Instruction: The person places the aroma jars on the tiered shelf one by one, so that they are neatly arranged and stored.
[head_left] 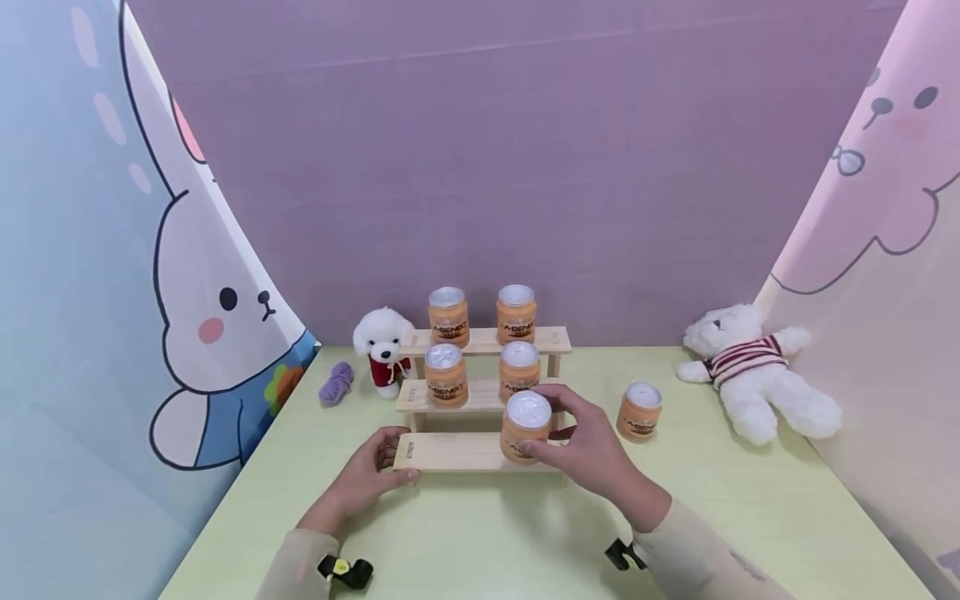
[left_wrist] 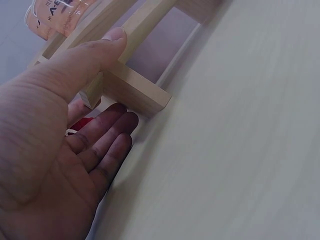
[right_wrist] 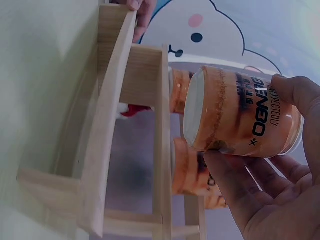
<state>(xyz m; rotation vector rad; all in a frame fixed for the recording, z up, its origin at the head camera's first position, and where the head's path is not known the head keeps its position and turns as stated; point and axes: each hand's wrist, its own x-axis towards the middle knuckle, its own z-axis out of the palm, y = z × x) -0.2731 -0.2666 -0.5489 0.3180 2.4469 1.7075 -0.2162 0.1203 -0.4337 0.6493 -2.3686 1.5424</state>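
Holding an orange jar in the right hand, fingers and thumb curled round its side — that's the grip I'm watching. The jar sits just at or barely above the bottom step of the wooden tiered rack, towards its right end; from the right wrist view its base looks clear of the board, though I can't call the contact for sure. The label faces the palm, silver lid up, so it goes upright like the rest.

The left hand lies nearly flat, thumb on top of the rack's lower left corner and fingers under the edge on the worktop — I judge it's bracing the rack so it doesn't slide. It clasps nothing.

Moving outward: four matching jars already stand on the rack, two on the middle step and two on the top, in neat pairs. One more jar waits on the worktop just right of the rack. A white dog toy sits at the rack's left, purple yarn beyond it, and a white bear lies well off right.
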